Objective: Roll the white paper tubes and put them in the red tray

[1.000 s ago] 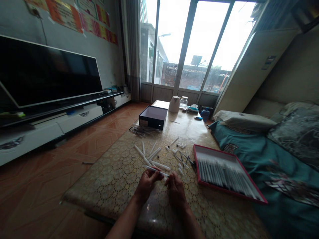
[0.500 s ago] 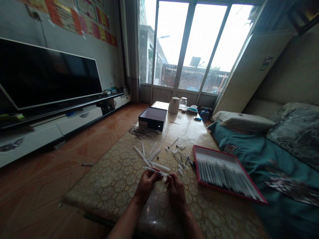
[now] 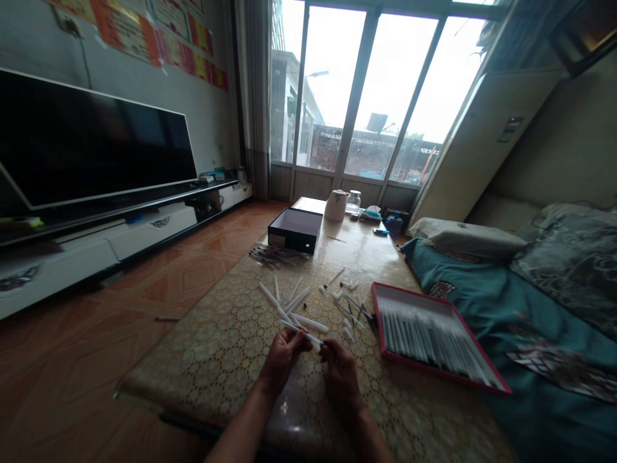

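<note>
My left hand (image 3: 284,357) is closed round the white barrel of a pen (image 3: 311,337), above the near part of the table. The pen slants down to the right. At its dark right end, the fingers of my right hand (image 3: 340,370) are pinched together; they partly hide that tip. Just beyond my hands lie several loose white pen barrels (image 3: 308,321). Small white caps (image 3: 348,330) and thin dark refills (image 3: 354,312) are scattered to the right of them. A red-rimmed tray (image 3: 377,321) holds a row of many pens (image 3: 429,341) to the right of my right hand.
The patterned table (image 3: 207,366) runs toward the windows. On it stand a dark open box (image 3: 292,241) beside a pile of thin dark sticks (image 3: 270,254), a pale kettle (image 3: 336,206), a glass jar (image 3: 354,201) and a tissue pack (image 3: 371,214). A teal-covered couch (image 3: 472,308) borders the right side.
The pen's right end has dipped slightly in view, and my right fingers have shifted a little at it. Both hands otherwise stay nearly in place; the view has moved slightly.
</note>
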Available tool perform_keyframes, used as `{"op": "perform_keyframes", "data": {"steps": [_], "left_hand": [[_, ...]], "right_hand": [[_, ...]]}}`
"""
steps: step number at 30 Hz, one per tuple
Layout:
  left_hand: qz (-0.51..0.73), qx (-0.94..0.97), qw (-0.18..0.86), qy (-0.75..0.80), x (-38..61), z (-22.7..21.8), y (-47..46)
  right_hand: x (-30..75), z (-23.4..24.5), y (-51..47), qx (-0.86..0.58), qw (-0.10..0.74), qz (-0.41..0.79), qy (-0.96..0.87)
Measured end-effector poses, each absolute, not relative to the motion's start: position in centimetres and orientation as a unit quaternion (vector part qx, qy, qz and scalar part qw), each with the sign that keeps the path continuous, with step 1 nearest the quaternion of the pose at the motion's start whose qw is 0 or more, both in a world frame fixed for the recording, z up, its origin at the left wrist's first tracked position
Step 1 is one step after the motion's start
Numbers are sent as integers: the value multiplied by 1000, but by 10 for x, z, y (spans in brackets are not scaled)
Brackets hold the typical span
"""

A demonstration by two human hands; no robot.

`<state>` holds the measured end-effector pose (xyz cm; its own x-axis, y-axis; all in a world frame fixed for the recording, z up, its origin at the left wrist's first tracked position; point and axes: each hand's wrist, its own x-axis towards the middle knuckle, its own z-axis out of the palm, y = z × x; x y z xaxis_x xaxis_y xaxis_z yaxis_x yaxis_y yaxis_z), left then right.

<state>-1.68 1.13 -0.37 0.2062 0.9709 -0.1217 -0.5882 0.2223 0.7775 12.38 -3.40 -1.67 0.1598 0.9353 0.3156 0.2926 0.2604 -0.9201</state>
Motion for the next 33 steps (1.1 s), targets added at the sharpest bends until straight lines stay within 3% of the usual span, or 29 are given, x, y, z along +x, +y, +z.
{"op": "perform_keyframes", "data": {"steps": [5, 11, 13, 18, 22, 24, 28, 33], "left_hand": [[546, 307, 712, 317, -16, -2, 11], [563, 323, 684, 333, -16, -2, 10], [549, 363, 668, 348, -16, 2, 9], [467, 518, 613, 371, -10, 13, 7], [367, 594, 597, 396, -5, 19, 15], [344, 641, 525, 442, -3, 24, 28], [288, 775, 204, 523, 10, 32, 73], [226, 821, 146, 504, 46, 31, 137]], "right_hand": [[125, -11, -32, -526, 548, 333, -559], [145, 10, -24, -503, 651, 339, -457], [149, 20, -26, -523, 619, 298, -505], [141, 28, -40, -540, 434, 210, -690], [144, 6, -40, -561, 452, 190, -667], [150, -7, -38, -589, 497, 164, -616], [159, -20, -36, -638, 545, 158, -520], [161, -21, -33, -638, 556, 212, -489]]}}
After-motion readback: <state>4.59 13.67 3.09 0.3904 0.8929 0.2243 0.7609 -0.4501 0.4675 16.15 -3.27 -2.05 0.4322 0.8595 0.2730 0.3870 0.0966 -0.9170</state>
